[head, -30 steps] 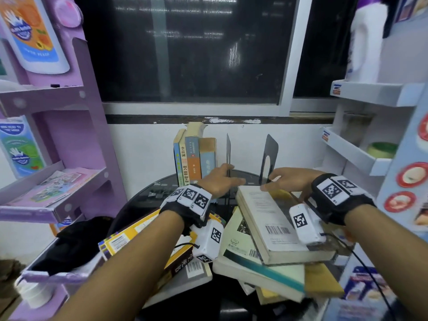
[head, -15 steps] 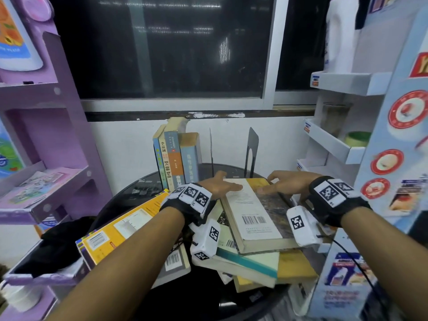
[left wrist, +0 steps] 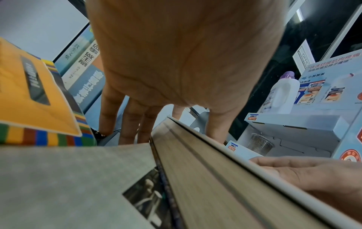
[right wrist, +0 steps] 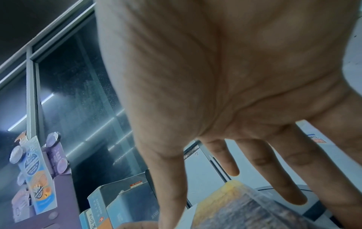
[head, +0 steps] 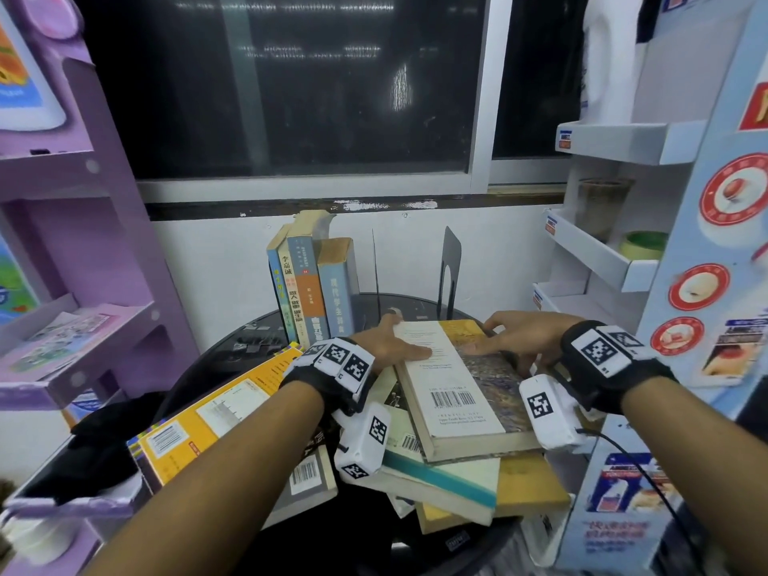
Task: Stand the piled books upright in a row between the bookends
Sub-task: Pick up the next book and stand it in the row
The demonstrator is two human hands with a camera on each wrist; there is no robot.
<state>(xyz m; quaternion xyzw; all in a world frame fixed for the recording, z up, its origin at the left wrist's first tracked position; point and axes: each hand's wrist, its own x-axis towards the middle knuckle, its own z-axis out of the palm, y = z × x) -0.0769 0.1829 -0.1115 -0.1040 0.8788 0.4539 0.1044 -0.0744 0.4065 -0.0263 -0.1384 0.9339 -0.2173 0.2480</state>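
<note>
The top book [head: 453, 388] lies on the pile [head: 440, 480], just in front of the bookend [head: 451, 268]. The left hand [head: 382, 342], fingers straight, and the right hand [head: 519, 334], fingers spread, touch its far end, thumbs on the cover. Thick, stiff, likely heavy: grip both long edges

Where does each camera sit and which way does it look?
Head: on the head, facing forward and down at the table; both forearms show, left hand and right hand on the top book.
Left wrist: under that wrist, looking along the palm at the top book's page edge; left fingers show.
Right wrist: under that wrist, looking along the palm toward the window; right fingers show.
Shared: all three see the top book and standing books.
</note>
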